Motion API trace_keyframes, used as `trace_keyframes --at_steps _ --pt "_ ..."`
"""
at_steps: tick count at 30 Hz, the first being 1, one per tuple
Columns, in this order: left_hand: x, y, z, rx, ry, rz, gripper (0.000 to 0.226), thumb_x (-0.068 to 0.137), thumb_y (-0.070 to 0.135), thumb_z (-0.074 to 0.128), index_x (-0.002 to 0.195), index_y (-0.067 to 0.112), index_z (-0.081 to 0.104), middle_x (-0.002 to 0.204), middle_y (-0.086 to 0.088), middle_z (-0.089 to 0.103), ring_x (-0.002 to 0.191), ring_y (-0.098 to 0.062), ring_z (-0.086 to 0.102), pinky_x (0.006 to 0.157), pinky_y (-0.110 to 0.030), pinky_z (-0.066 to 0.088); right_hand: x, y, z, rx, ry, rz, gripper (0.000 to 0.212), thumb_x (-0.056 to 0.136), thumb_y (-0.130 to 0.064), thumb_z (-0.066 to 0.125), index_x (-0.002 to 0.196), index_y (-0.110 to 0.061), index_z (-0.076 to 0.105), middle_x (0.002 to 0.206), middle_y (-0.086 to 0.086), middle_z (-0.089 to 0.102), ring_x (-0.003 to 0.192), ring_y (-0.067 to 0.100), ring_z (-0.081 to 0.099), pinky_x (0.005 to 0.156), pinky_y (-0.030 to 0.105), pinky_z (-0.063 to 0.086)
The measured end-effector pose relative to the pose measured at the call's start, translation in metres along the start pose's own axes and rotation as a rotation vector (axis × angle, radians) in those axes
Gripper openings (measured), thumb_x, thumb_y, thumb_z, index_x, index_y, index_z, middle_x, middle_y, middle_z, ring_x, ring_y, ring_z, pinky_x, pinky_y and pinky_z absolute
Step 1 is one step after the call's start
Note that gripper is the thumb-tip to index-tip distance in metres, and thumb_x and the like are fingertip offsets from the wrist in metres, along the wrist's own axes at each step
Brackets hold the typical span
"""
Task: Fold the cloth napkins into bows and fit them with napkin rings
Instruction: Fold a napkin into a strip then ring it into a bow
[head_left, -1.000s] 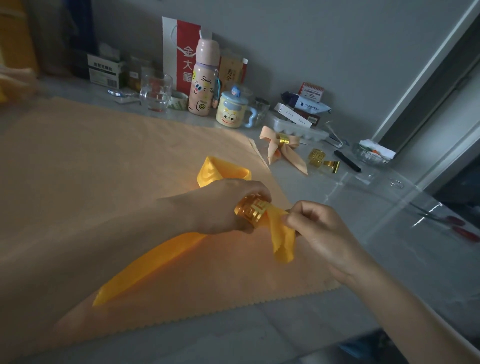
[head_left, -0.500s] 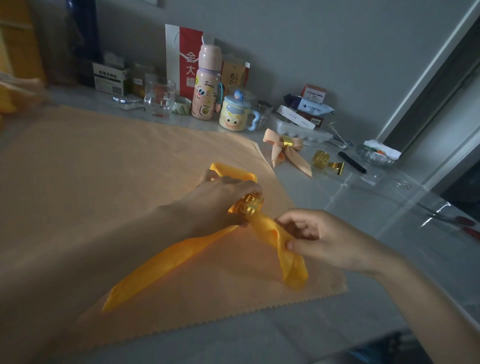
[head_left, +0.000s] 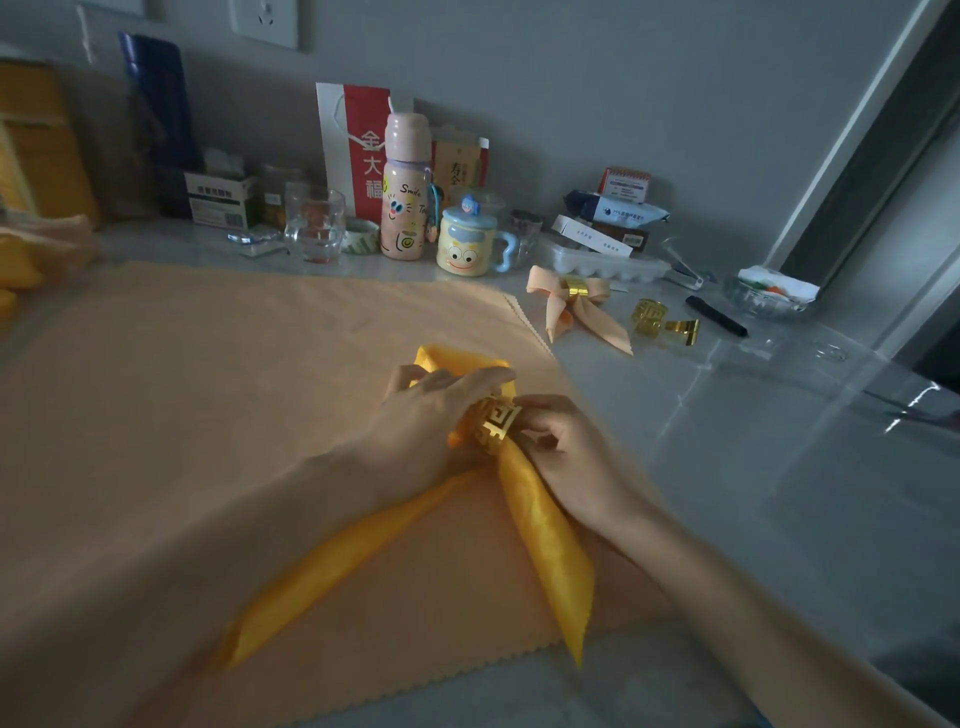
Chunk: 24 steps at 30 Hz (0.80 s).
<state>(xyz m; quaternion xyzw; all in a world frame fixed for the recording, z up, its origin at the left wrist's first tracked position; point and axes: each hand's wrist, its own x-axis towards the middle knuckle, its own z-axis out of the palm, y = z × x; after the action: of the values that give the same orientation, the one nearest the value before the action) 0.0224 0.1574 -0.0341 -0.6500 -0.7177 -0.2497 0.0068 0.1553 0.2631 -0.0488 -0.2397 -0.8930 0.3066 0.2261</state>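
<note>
The gold ring (head_left: 493, 423) sits between my hands, left hand (head_left: 431, 415) clasping the loops of the yellow napkin (head_left: 540, 525) beyond it, right hand (head_left: 569, 449) pinching its near edge, tails running toward me.

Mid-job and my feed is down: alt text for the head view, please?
A left hand and a right hand fit a cut-out gold metal napkin ring round a folded yellow cloth napkin, left holding its loop, right pinching the ring. Its two tails fan toward the viewer over a large peach cloth; a finished peach napkin bow lies behind.
</note>
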Motion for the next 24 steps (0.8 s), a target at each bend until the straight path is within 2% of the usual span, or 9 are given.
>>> trace_keyframes --at_steps 4,6,7,9,11,14,18,22,24 --pt "0.007 -0.006 -0.018 -0.16 -0.14 -0.045 0.075 0.077 0.036 0.074 0.14 0.035 0.034 0.127 0.022 0.034 0.119 0.004 0.023 0.099 -0.016 0.018 -0.001 0.002 -0.002 -0.176 -0.032 -0.011 0.025 0.096 -0.028 0.049 0.112 -0.026 0.068 0.133 -0.005 0.048 0.122 0.014 0.041 0.101 0.025 0.034" --pt "0.015 -0.012 -0.029 -0.284 -0.068 -0.06 0.063 0.078 0.029 0.073 0.134 0.031 0.044 0.124 0.023 0.038 0.116 0.007 0.03 0.088 -0.002 0.024 -0.002 0.003 -0.002 -0.258 -0.051 -0.038 0.028 0.096 -0.033 0.046 0.117 -0.029 0.065 0.142 -0.004 0.038 0.129 0.016 0.03 0.106 0.029 0.03" --pt "0.02 -0.015 -0.033 -0.317 -0.009 -0.082 0.054 0.082 0.026 0.07 0.131 0.029 0.048 0.124 0.023 0.042 0.116 0.006 0.033 0.085 0.0 0.025 -0.003 0.001 0.0 -0.272 -0.057 -0.059 0.029 0.096 -0.035 0.046 0.118 -0.029 0.064 0.145 -0.004 0.033 0.132 0.016 0.026 0.108 0.03 0.027" --pt "0.033 -0.022 -0.032 -0.349 0.067 -0.147 0.039 0.089 0.021 0.062 0.127 0.025 0.052 0.126 0.017 0.049 0.118 0.001 0.04 0.087 -0.007 0.03 -0.004 0.0 0.002 -0.295 -0.054 -0.098 0.03 0.096 -0.036 0.045 0.119 -0.028 0.063 0.15 -0.004 0.026 0.136 0.016 0.017 0.109 0.029 0.02" --pt "0.048 -0.025 -0.026 -0.265 0.068 -0.181 0.037 0.092 0.022 0.057 0.129 0.022 0.051 0.133 0.008 0.05 0.125 -0.009 0.042 0.096 -0.019 0.034 -0.004 -0.001 0.003 -0.296 -0.056 -0.113 0.031 0.097 -0.034 0.044 0.122 -0.028 0.061 0.153 -0.005 0.021 0.138 0.014 0.012 0.11 0.029 0.016" --pt "0.073 -0.02 -0.014 -0.093 -0.127 -0.242 0.052 0.09 0.038 0.057 0.138 0.022 0.043 0.143 0.002 0.043 0.132 -0.018 0.039 0.103 -0.028 0.031 -0.005 0.0 0.002 -0.296 -0.048 -0.092 0.031 0.097 -0.031 0.043 0.12 -0.024 0.062 0.152 -0.006 0.022 0.138 0.012 0.012 0.108 0.025 0.016" --pt "0.097 -0.015 -0.009 0.013 -0.32 -0.304 0.066 0.081 0.049 0.064 0.136 0.018 0.045 0.138 0.0 0.047 0.125 -0.018 0.045 0.101 -0.028 0.035 -0.003 0.006 0.003 -0.279 -0.002 -0.025 0.032 0.096 -0.036 0.042 0.116 -0.023 0.065 0.145 -0.005 0.034 0.13 0.015 0.025 0.103 0.026 0.024" --pt "0.102 -0.02 -0.006 0.135 -0.346 -0.274 0.05 0.083 0.039 0.067 0.125 0.015 0.056 0.126 -0.001 0.055 0.111 -0.018 0.051 0.088 -0.026 0.038 0.0 0.011 0.004 -0.322 0.038 0.027 0.037 0.096 -0.041 0.038 0.118 -0.025 0.064 0.142 -0.003 0.037 0.127 0.017 0.03 0.102 0.03 0.03" --pt "0.098 -0.021 -0.004 0.136 -0.318 -0.272 0.036 0.085 0.03 0.065 0.115 0.01 0.062 0.114 -0.005 0.06 0.096 -0.018 0.053 0.079 -0.026 0.039 0.001 0.011 0.003 -0.306 0.071 0.054 0.036 0.096 -0.041 0.039 0.118 -0.026 0.064 0.141 -0.001 0.039 0.127 0.019 0.033 0.102 0.032 0.032"
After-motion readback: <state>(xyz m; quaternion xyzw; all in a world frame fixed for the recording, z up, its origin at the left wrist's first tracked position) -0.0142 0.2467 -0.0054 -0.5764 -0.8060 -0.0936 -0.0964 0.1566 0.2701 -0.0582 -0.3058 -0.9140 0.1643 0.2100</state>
